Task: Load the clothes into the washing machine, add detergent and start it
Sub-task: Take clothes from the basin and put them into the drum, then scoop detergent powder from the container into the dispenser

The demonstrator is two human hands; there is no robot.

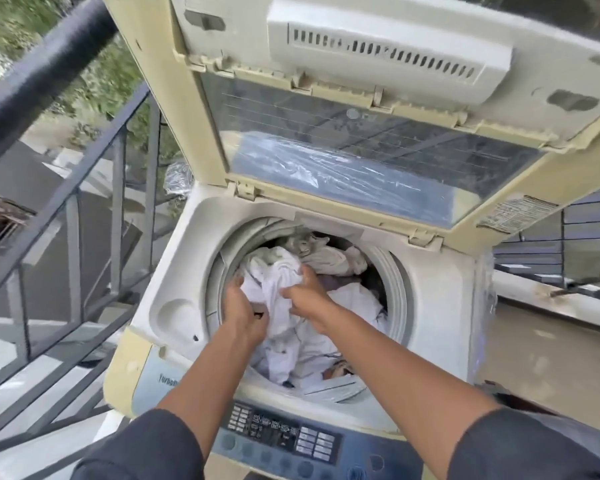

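A cream top-loading washing machine (174, 271) stands before me with its folding lid (361, 140) raised. Its round drum opening is full of clothes (343, 303), mostly white, with beige and grey pieces at the back. Both my hands reach into the drum. My left hand (243, 306) grips the left side of a bunched white garment (274, 271) on top of the pile. My right hand (309, 292) holds the same garment from the right, fingers closed into the cloth. No detergent is visible.
The control panel (281, 434) with buttons lies along the machine's near edge, below my forearms. A dark metal railing (73, 216) runs along the left, with a drop and plants beyond. A tiled floor and steps (551, 271) lie to the right.
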